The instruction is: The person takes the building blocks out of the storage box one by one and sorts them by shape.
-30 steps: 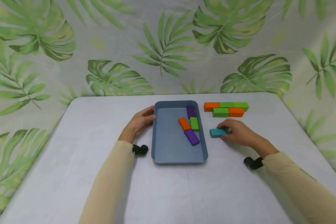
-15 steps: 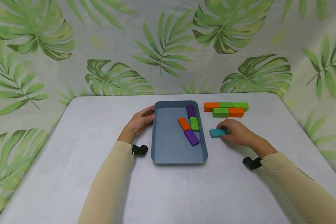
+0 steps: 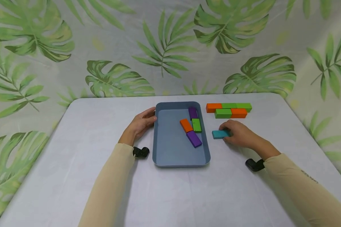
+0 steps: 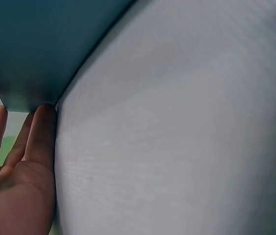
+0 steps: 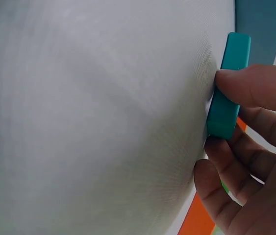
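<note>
- Right hand [image 3: 240,134] — thumb and fingers pinching the teal block [image 3: 218,134] near its right end.
- The block's exposed end points left from the fingers, long axis running left to right, near the blue-grey tray's [image 3: 169,148] right wall.
- Left hand [image 3: 142,123] — fingers loosely extended, touching the tray's left wall; farther from the block.

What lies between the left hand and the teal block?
The tray, holding four blocks, then a narrow bare strip of white tabletop; the head view shows it.

A leaf-print cloth [image 3: 170,47] behind a white-covered table [image 3: 182,195] suggests a staged set (room type unclear).
</note>
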The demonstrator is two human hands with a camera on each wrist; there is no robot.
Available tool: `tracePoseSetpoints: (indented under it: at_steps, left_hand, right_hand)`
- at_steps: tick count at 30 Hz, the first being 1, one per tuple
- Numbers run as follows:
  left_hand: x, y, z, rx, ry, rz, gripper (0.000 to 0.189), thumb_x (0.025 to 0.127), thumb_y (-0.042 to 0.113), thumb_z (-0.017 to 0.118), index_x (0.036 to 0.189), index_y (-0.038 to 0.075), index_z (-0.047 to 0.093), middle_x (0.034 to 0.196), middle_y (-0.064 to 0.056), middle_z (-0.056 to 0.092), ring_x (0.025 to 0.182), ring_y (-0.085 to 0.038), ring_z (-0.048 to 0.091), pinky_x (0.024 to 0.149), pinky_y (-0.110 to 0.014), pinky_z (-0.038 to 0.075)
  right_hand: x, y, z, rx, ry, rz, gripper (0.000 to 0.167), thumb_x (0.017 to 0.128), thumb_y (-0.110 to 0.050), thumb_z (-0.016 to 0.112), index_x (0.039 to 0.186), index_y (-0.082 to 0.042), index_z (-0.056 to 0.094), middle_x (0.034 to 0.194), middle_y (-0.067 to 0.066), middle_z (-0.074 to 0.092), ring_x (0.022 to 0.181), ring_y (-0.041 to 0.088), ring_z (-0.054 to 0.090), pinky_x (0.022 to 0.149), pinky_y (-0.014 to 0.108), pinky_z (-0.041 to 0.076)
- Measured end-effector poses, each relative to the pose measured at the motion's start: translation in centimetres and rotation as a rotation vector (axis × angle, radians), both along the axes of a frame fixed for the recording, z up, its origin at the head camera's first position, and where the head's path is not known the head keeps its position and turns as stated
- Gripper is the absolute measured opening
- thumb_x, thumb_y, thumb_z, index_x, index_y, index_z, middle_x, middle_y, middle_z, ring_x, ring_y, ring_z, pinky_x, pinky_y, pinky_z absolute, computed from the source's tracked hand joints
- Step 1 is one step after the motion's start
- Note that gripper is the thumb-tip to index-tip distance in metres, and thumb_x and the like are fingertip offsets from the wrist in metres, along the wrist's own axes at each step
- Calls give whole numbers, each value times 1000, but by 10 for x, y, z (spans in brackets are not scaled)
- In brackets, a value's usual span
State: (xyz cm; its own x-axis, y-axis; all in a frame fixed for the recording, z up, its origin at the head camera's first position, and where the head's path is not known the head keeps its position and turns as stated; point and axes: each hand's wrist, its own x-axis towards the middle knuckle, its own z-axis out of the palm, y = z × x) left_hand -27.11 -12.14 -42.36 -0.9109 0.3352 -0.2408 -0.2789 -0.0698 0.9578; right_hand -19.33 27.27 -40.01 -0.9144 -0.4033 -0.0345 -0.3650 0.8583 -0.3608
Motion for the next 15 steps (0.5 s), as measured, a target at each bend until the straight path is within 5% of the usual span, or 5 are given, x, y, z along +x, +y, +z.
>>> tracePoseSetpoints:
  at_steps: [5, 15]
  left_hand:
    - [-2, -1, -1, 0, -7, 6, 63, 100, 3, 56, 157, 15, 32, 164, -10, 29, 149, -27, 35, 124, -40, 28]
    - [-2, 0, -1, -3, -5, 8, 63, 99, 3, 57, 156, 16, 33, 164, -9, 29, 149, -27, 35, 124, -40, 28]
  right_hand:
    - [-2, 1, 4, 10, -50, 11, 38, 84, -9, 75, 118, 2, 64, 113, 17, 66, 101, 29, 58, 99, 54, 50]
    - [1, -4, 49, 16, -137, 55, 51, 90, -15, 71, 136, 2, 55, 135, 21, 61, 120, 40, 58, 102, 59, 48]
